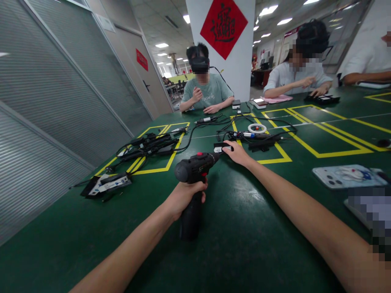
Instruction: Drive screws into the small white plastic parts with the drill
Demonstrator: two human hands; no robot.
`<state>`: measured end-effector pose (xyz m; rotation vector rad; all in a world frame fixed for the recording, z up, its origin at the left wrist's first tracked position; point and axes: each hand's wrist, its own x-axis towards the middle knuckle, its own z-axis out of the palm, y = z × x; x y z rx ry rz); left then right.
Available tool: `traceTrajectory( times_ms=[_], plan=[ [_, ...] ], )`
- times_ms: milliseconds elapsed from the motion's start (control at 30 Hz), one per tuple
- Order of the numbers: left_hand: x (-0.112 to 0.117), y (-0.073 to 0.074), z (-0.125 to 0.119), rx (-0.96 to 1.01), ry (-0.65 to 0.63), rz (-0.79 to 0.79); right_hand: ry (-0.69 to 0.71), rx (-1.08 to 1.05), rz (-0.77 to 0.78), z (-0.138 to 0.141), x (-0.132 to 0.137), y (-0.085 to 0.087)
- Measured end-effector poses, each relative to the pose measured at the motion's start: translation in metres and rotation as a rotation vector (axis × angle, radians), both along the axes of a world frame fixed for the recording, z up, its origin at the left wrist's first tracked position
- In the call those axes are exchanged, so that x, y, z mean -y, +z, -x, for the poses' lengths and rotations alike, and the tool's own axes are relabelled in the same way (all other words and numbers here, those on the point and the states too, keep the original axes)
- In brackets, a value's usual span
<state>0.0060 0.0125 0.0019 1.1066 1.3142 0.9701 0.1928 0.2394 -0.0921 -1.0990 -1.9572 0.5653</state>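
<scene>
In the middle of the head view, my left hand is wrapped round the handle of a black cordless drill with red buttons. The drill is upright, and its chuck points right and away from me. My right hand pinches a small black piece with a white label just above the green table. The drill's tip is close to this piece; whether they touch I cannot tell. Part of the piece is hidden behind my right fingers.
Tangled black cables lie at the left, near a black-and-white flat part. Beyond my right hand are a white ring and more cables. A phone lies at the right. Across the table sit a person in green and other people.
</scene>
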Motion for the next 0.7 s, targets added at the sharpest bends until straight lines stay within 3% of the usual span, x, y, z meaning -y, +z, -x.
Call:
traceTrajectory(
  times_ms=[700],
  plan=[
    [0.0, 0.0016, -0.0013, -0.005, 0.014, 0.002, 0.007, -0.009, 0.001, -0.0005, -0.0007, -0.0016]
  ],
)
